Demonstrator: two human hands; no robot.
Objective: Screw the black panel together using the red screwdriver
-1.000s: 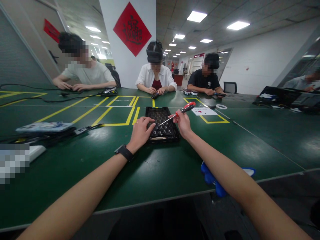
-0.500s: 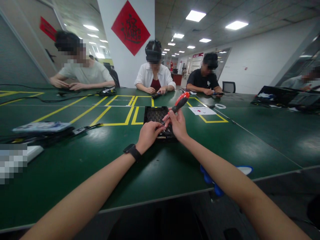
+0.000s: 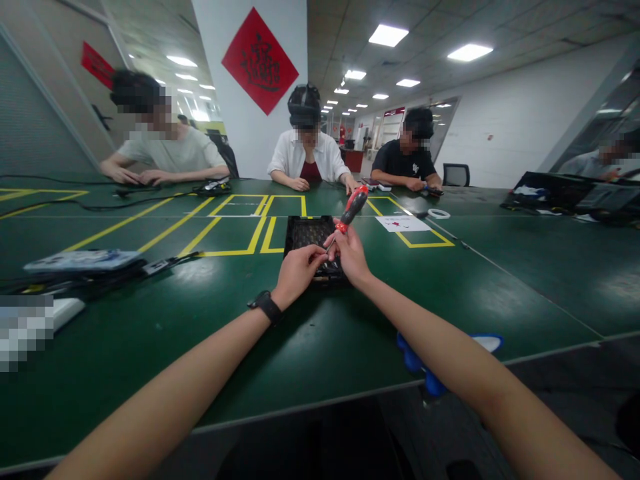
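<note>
My right hand (image 3: pixel 350 255) is closed round a screwdriver (image 3: pixel 350 210) with a red and black handle, held tilted with the handle up and away from me. My left hand (image 3: pixel 298 271) is pinched at the screwdriver's tip, just left of my right hand; what its fingers hold is too small to name. Both hands hover over the near end of a black tray (image 3: pixel 306 233) with many small compartments, which lies on the green table (image 3: pixel 150 313). A dark watch sits on my left wrist.
Three people sit across the table with small devices in their hands. A flat blue-and-white pack (image 3: pixel 83 260) and cables lie at left. A blue-and-white object (image 3: pixel 425 367) sits under my right forearm near the table's edge. A paper sheet (image 3: pixel 403 223) and tape roll (image 3: pixel 441 213) lie at right.
My left hand has lifted off the tray and come to the screwdriver's tip in a pinch. My right hand drew closer and tipped the handle more upright.
</note>
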